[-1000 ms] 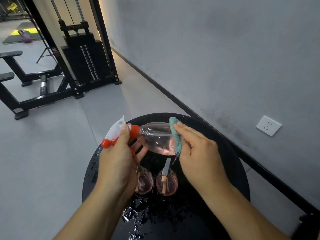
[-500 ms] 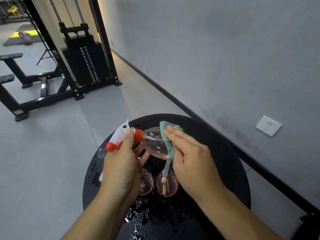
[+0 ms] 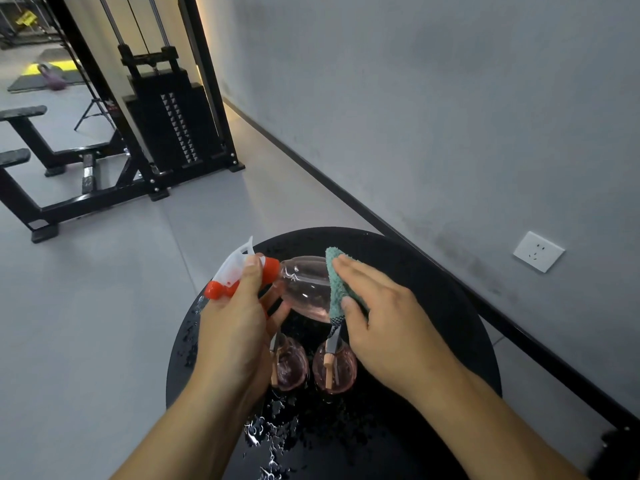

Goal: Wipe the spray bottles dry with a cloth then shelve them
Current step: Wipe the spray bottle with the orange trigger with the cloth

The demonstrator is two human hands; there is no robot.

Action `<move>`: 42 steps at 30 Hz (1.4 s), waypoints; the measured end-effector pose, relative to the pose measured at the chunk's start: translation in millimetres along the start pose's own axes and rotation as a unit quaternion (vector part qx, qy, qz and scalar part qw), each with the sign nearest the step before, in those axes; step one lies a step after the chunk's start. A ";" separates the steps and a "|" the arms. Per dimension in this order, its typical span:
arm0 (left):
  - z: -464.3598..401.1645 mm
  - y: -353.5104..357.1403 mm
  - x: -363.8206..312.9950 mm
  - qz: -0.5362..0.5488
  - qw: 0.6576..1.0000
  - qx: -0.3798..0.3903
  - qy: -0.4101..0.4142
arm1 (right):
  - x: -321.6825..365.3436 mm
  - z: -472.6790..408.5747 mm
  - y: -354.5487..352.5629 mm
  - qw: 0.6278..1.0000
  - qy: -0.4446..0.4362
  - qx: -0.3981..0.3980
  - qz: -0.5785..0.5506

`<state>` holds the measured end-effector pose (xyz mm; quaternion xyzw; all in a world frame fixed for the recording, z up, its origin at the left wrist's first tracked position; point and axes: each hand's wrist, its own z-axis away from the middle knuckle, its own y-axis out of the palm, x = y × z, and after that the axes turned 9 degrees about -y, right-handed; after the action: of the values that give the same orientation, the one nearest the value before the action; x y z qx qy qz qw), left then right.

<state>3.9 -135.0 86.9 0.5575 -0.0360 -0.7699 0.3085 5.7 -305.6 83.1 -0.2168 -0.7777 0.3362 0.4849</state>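
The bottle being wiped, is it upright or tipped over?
Tipped on its side: the bottle lies roughly level, orange nozzle pointing left in the left hand, base under the cloth.

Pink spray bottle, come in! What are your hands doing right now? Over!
Left hand grips clear pink spray bottle by its orange-white head. Right hand presses teal cloth on it. Two small pink bottles wait on wet black round table.

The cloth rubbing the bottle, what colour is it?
The cloth is teal green, seen best in the head view, pressed against the pink spray bottle.
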 end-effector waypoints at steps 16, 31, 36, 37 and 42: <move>0.4 2.5 4.5 -0.026 1.000 0.002 -0.013 | -5.7 -0.2 4.9 0.990 0.001 -0.138 0.018; 4.2 4.3 9.6 -0.073 0.995 0.016 -0.063 | -9.3 0.0 8.6 0.972 -0.045 -0.231 0.012; -0.5 2.3 5.8 -0.041 0.997 -0.013 -0.059 | -4.2 2.4 12.6 0.988 -0.040 -0.147 0.022; -0.9 1.6 5.3 -0.035 0.998 -0.018 -0.056 | -2.9 3.0 12.9 0.991 -0.037 -0.126 0.027; -5.3 -4.8 3.7 -0.026 0.998 -0.035 -0.035 | -1.5 3.6 14.7 0.998 -0.015 -0.050 0.027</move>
<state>5.7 -131.5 79.8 0.5202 -0.0055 -0.7971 0.3066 3.3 -297.7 70.3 -0.2571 -0.7946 0.3131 0.4522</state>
